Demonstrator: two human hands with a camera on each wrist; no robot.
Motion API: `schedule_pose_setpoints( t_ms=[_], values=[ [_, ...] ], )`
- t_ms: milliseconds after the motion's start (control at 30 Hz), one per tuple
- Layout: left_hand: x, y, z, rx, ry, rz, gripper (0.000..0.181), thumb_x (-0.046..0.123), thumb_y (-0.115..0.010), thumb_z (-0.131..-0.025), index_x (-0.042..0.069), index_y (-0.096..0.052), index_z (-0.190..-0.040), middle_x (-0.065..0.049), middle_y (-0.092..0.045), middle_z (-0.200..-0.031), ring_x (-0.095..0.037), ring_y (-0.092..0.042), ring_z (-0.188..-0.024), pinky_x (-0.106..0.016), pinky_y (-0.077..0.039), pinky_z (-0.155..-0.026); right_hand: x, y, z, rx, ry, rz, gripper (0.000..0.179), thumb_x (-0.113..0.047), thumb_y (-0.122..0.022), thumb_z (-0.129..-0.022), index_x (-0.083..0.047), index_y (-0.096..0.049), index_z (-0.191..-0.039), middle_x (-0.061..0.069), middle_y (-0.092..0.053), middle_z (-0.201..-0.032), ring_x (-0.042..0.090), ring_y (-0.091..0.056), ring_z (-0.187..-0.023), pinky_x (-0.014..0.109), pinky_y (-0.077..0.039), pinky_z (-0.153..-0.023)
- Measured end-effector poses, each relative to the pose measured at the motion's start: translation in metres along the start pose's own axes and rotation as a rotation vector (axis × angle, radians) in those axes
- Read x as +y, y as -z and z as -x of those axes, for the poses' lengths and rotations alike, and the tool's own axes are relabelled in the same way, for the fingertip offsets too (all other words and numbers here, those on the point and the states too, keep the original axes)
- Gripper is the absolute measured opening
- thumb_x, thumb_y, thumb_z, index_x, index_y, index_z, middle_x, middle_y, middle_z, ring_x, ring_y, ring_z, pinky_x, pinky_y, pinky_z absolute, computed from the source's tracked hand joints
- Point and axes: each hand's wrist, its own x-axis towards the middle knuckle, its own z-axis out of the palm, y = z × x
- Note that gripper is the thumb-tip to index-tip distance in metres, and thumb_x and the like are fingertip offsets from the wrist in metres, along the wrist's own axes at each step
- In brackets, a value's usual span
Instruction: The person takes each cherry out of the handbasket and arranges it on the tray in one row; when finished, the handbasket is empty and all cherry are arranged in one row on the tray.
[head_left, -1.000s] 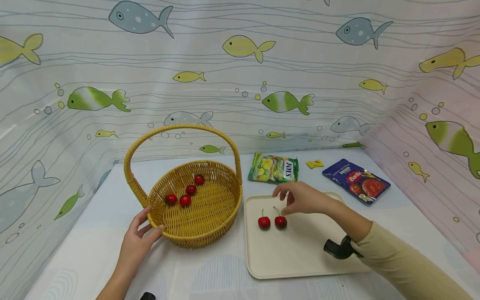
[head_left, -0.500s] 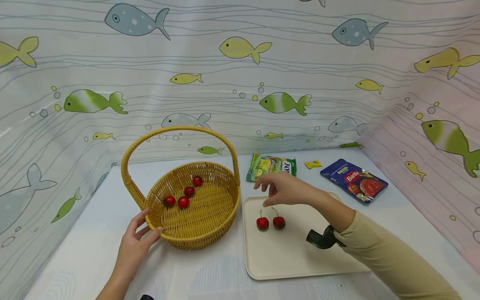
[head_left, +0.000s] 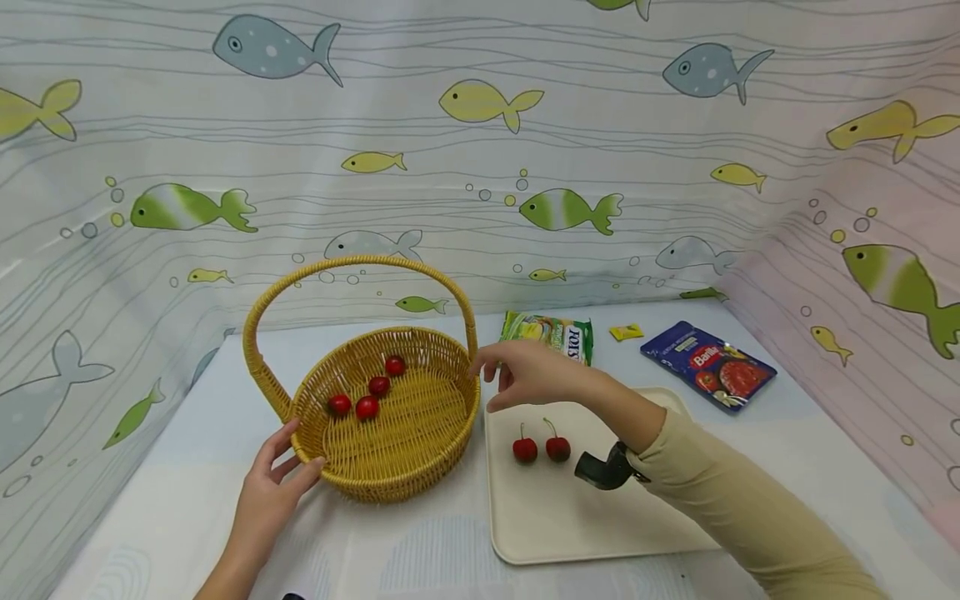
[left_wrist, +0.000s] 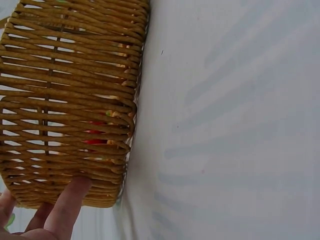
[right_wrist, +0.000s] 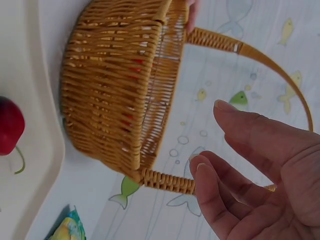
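Note:
My left hand [head_left: 272, 492] holds the left side of the yellow wicker basket [head_left: 390, 483] at its rim, with thumb and fingers spread around the curved wall. In the left wrist view, one fingertip [left_wrist: 80, 185] presses against the wicker. Several red cherries [head_left: 367, 407] lie inside the basket. My right hand [head_left: 543, 373] hovers palm down by the basket's right rim, over the tray's far left edge. Its fingers are loosely bent, and the right wrist view shows nothing between thumb and fingers. Two stemmed cherries, one on the left [head_left: 525, 450] and one on the right [head_left: 558, 448], sit on the cream tray [head_left: 570, 525].
Behind my right hand lies a green snack bag [head_left: 577, 337], partly covered by it. A small yellow packet [head_left: 626, 332] and a blue pouch [head_left: 708, 365] lie at the back right. The basket's tall handle [head_left: 360, 260] arches over its opening. A fish-print curtain [head_left: 480, 192] encloses the table.
My right hand has moved left from above the tray to the basket's right rim. My left hand, the basket and the cherries have stayed in place.

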Motion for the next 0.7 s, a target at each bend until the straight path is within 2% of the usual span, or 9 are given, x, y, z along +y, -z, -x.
schedule_pose_setpoints(
  t_ms=[133,300,433,700],
  values=[
    [0.000,0.000,0.001,-0.003,0.015,-0.001,0.073,0.023,-0.060,-0.092,0.012,-0.016,-0.150,-0.022,-0.021,-0.145,-0.037,-0.035,-0.125,-0.012,-0.044,-0.072,-0.004,-0.003,-0.012,-0.030,0.023,-0.018,0.034,-0.011,-0.076,-0.078,-0.012,-0.063,-0.109,0.000,-0.059,-0.094,0.009,-0.057,-0.071,0.023,-0.048,-0.065],
    [-0.001,0.000,0.000,0.005,0.001,-0.007,0.072,0.023,-0.060,-0.092,0.011,-0.017,-0.149,-0.022,-0.022,-0.144,-0.037,-0.036,-0.125,-0.012,-0.045,-0.072,-0.008,-0.005,-0.026,-0.050,0.038,-0.038,0.036,-0.010,-0.077,-0.077,-0.011,-0.062,-0.110,0.000,-0.059,-0.095,0.013,-0.057,-0.074,0.023,-0.048,-0.066],
    [-0.002,0.000,-0.001,0.008,-0.006,-0.008,0.072,0.023,-0.060,-0.092,0.011,-0.018,-0.149,-0.022,-0.022,-0.144,-0.037,-0.037,-0.124,-0.012,-0.045,-0.072,-0.009,-0.006,-0.038,-0.070,0.052,-0.036,0.036,-0.010,-0.076,-0.077,-0.011,-0.062,-0.111,0.006,-0.061,-0.097,0.014,-0.057,-0.074,0.023,-0.047,-0.068],
    [0.000,0.000,0.000,-0.003,0.005,-0.002,0.073,0.023,-0.060,-0.092,0.012,-0.017,-0.149,-0.022,-0.022,-0.145,-0.037,-0.036,-0.125,-0.013,-0.045,-0.074,-0.011,-0.010,-0.062,-0.103,0.043,-0.046,0.036,-0.010,-0.076,-0.078,-0.010,-0.061,-0.110,0.010,-0.061,-0.097,0.016,-0.059,-0.079,0.024,-0.047,-0.071]
  ],
)
